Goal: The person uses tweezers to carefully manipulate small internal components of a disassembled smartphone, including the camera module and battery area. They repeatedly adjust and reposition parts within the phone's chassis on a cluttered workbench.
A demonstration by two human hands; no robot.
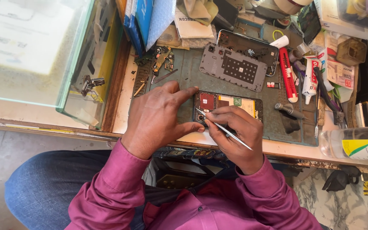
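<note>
Your left hand point(158, 117) grips the opened phone point(228, 106) at the mat's point(192, 72) near edge; your right hand point(235, 130) pinches tweezers point(223, 127) inside it. The back cover point(235, 67) is already off, but reassembly remains.

Bright even daylight, soft shadows under the hands, pale glare on the glass case point(35, 47), sharp focus, slightly bowed edges
</note>
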